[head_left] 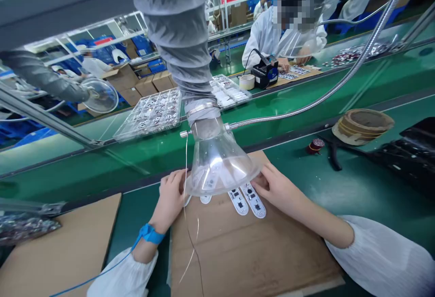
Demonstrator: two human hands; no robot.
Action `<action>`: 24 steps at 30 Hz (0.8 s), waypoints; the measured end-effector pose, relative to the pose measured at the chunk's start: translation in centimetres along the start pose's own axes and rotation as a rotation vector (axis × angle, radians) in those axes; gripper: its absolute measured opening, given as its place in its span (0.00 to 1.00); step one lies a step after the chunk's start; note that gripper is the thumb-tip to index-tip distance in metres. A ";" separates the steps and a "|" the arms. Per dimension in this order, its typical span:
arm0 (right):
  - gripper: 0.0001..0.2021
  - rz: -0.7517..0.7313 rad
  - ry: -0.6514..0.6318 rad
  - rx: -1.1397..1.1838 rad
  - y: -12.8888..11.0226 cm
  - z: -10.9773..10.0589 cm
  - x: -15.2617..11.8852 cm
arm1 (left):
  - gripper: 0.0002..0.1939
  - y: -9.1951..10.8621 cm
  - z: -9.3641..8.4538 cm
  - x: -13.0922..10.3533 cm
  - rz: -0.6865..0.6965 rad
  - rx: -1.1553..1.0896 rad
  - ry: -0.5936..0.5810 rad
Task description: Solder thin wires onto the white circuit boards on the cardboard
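– Step in hand?
– Apparently arranging slim white circuit boards [238, 202] on brown cardboard [258, 251], partly behind a clear fume hood [220, 170].
– Grip?
– Left hand [171, 197] and right hand [277, 188] both curled, fingertips partly hidden; pinching or not, impossible to tell.
– Next?
– Probably calls for light, edge-only touches.
– Around?
– Green workbench [340, 188]; beyond, compartmented trays [152, 111], a white-coated co-worker [261, 30].

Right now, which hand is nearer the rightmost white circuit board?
Right. The right hand is just beside the board, toward its upper right; contact is unclear. The left hand is farther off, at the left side of the clear hood.
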State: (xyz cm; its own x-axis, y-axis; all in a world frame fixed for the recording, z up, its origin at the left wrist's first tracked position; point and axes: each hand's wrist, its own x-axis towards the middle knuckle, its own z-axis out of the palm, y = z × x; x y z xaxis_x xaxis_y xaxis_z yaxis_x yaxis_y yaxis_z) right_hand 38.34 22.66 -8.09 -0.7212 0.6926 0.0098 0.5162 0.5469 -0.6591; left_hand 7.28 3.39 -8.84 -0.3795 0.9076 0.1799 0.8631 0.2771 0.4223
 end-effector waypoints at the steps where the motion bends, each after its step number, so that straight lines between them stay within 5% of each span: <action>1: 0.16 -0.017 0.003 -0.002 0.1 0.1 -0.3 | 0.21 -0.1 0.1 -0.3 -0.003 -0.017 0.017; 11: 0.17 -0.281 -0.036 0.088 -1.6 2.5 -1.3 | 0.19 3.1 1.5 -1.7 0.249 -0.151 -0.139; 18: 0.37 -0.460 -0.146 -0.148 -1.5 3.0 -1.5 | 0.25 3.0 1.9 -2.3 0.472 -0.058 -0.201; 21: 0.31 -0.468 -0.129 -0.167 -1.4 3.2 -1.3 | 0.23 2.3 0.5 -1.7 0.502 -0.104 -0.260; 24: 0.30 -0.468 -0.129 -0.159 -1.2 3.1 -1.3 | 0.18 0.7 -3.6 -0.8 0.533 -0.047 -0.239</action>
State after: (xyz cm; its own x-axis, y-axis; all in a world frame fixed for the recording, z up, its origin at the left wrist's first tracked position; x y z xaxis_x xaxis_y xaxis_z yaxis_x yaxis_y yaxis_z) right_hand 37.26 19.64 -9.65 -0.9381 0.2978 0.1769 0.1807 0.8565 -0.4835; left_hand 7.03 1.70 -5.47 0.1932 0.9654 0.1749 0.8964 -0.2462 0.3686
